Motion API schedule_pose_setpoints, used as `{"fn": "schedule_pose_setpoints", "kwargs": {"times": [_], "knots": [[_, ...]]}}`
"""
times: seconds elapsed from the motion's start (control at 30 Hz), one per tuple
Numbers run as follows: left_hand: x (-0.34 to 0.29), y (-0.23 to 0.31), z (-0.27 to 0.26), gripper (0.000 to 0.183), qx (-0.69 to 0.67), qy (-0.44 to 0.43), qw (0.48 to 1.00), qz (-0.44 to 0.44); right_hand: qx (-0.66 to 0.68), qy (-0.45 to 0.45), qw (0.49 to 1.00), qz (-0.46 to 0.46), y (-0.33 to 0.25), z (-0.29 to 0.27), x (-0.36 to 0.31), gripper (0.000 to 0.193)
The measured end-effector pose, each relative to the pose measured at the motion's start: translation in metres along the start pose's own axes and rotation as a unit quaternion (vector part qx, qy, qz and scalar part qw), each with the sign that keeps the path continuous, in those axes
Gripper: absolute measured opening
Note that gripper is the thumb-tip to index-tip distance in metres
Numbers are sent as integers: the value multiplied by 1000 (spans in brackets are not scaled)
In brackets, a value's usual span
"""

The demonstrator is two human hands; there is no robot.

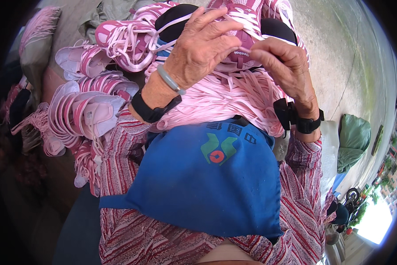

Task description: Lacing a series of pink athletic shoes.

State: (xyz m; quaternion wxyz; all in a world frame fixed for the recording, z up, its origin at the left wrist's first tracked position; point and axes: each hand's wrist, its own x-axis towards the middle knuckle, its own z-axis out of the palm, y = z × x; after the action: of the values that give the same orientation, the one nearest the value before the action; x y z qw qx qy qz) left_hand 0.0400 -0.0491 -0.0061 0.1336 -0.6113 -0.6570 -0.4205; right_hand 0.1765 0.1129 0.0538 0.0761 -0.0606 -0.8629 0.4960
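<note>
My left hand (pixel 203 48) is closed in a pinch over a pink shoe upper (pixel 242 61) on my lap, with a pale pink shoelace (pixel 239 49) at its fingertips. Just to the right, my right hand (pixel 284 66) pinches the same lace between thumb and bent fingers. A short stretch of lace runs between the two hands, in front of the shoe's tongue. Part of the shoe is hidden behind my left hand. Beneath both hands, a thick bundle of loose pale pink shoelaces (pixel 216 97) lies across my lap, over a blue apron (pixel 198 176).
A laced pink shoe upper (pixel 127 42) lies left of my left hand. Stacked pink and white uppers (pixel 85 108) sit lower left. A grey-green bundle (pixel 37 62) with laces stands far left. On the right are a green sack (pixel 353 137) and concrete floor (pixel 335 57).
</note>
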Motion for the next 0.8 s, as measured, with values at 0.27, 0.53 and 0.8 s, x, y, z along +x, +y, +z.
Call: {"fn": "schedule_pose_setpoints", "kwargs": {"times": [0.27, 0.53, 0.8], "knots": [[4, 61, -2, 10, -171, -245, 954, 8, 169, -15, 979, 111, -27, -37, -24, 19], [37, 18, -8, 12, 24, -128, 978, -162, 228, -25, 971, 74, 10, -19, -29, 19], [52, 28, -17, 12, 172, -221, 951, -131, -57, 6, 998, -9, 8, -39, -4, 16]]}}
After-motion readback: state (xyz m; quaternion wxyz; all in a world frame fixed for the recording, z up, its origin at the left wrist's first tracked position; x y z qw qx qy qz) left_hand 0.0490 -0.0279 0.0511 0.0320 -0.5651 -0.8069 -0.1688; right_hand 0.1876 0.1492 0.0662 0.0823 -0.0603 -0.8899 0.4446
